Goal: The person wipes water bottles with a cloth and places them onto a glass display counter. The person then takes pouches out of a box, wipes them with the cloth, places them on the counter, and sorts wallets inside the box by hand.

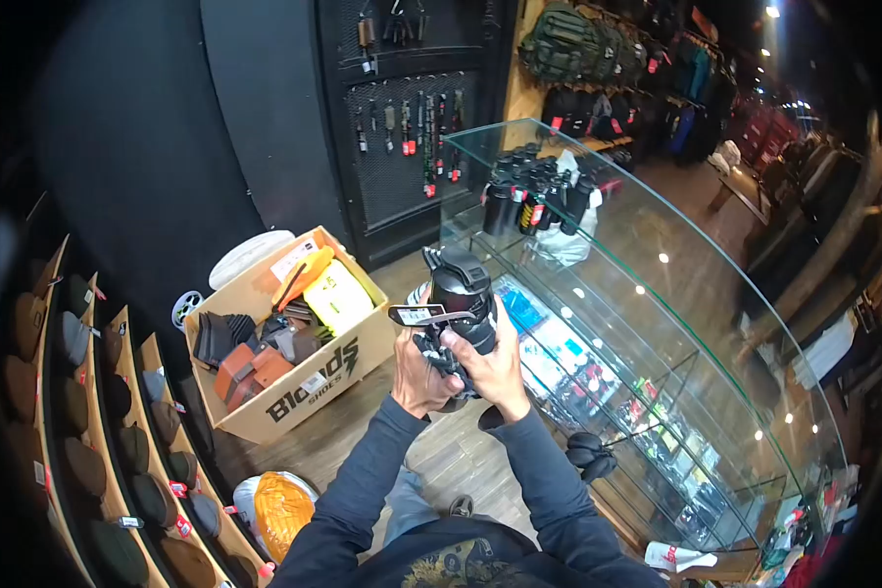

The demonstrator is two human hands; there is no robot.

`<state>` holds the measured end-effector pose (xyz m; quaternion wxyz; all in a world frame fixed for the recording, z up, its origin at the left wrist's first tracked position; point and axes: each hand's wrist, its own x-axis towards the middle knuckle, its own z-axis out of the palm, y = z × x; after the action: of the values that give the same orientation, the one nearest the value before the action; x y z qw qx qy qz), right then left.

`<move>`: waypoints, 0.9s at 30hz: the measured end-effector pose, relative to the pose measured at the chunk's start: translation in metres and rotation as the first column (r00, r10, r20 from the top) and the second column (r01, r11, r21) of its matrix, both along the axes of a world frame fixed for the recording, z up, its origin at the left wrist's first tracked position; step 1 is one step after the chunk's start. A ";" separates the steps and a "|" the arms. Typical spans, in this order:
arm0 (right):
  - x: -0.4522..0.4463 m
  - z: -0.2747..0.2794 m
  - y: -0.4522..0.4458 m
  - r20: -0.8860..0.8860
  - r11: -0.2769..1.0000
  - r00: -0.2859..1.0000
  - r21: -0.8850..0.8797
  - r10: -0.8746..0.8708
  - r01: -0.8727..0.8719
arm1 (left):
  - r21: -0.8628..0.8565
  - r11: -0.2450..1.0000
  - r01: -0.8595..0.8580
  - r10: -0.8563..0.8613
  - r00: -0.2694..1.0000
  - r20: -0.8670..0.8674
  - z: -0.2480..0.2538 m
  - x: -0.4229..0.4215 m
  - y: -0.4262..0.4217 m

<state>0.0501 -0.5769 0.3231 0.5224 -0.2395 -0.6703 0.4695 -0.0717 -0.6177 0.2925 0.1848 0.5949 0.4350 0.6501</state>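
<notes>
In front of my chest I hold a black water bottle (pixel 461 289) with a dark lid, its top pointing away from me. My right hand (pixel 497 365) wraps around its right side, thumb pressed on the front. My left hand (pixel 423 377) is closed on the near left side, where other black parts show between the fingers; I cannot tell whether they belong to a second bottle. A printed tag (pixel 417 315) sticks out to the left of the bottle. The glass display counter (pixel 647 304) is just right of my hands.
More black bottles (pixel 531 191) and a white plastic bag (pixel 564 240) stand on the counter's far end. An open cardboard box (pixel 309 392) with pouches and a yellow packet is on the floor at left. Shelves of caps (pixel 152 500) line the left. An orange bag (pixel 282 510) lies nearby.
</notes>
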 end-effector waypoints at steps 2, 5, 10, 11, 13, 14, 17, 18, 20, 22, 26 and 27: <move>0.026 0.014 -0.004 0.133 0.970 0.973 0.178 -0.190 0.165 | 0.024 1.000 -0.010 0.011 1.000 -0.024 0.004 0.021 0.003; 0.054 0.017 -0.005 0.215 0.898 0.897 0.310 -0.386 0.312 | 0.028 1.000 -0.005 0.010 0.984 -0.177 0.021 0.039 0.010; 0.086 -0.022 0.022 -0.129 0.990 0.990 0.118 -0.059 0.074 | 0.142 0.987 0.069 -0.058 0.995 -0.079 0.010 0.072 0.020; 0.092 -0.027 0.027 -0.087 0.994 0.995 0.092 -0.047 0.055 | 0.082 0.982 0.169 -0.175 0.982 0.067 0.006 0.082 0.015; 0.099 -0.012 0.028 -0.001 0.999 1.000 0.040 -0.018 0.018 | 0.091 0.970 0.227 -0.239 0.958 0.156 0.001 0.088 0.024; 0.096 -0.019 0.034 -0.174 0.989 0.982 -0.114 0.077 -0.098 | 0.091 0.967 0.238 -0.247 0.963 0.104 -0.004 0.085 0.033; 0.087 -0.055 0.065 -0.469 0.915 0.873 -0.279 0.135 -0.291 | -0.033 0.964 0.265 -0.266 0.963 -0.034 0.001 0.072 0.039; 0.078 -0.032 0.055 -0.522 0.876 0.853 -0.396 0.031 -0.274 | 0.032 0.958 0.286 -0.285 0.958 -0.021 -0.001 0.070 0.045; 0.062 -0.017 0.054 -0.175 0.972 0.973 -0.208 -0.149 0.112 | 0.010 0.971 0.239 -0.236 0.963 -0.131 -0.010 0.053 0.051; 0.040 0.004 0.043 -0.277 0.981 0.949 0.077 -0.151 0.179 | -0.070 0.933 0.354 -0.353 0.935 0.019 -0.016 0.035 0.055; 0.015 0.006 0.070 -0.246 0.996 0.969 0.079 -0.017 0.038 | -0.128 0.944 0.303 -0.322 0.931 -0.171 -0.009 -0.008 0.067; 0.006 0.010 0.075 -0.235 0.991 0.972 0.127 -0.007 0.037 | -0.120 0.951 0.285 -0.304 0.931 -0.203 -0.010 -0.020 0.070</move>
<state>0.0557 -0.5019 0.3335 0.6173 -0.1554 -0.6308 0.4437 -0.0915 -0.5474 0.2823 0.2575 0.7126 0.3869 0.5256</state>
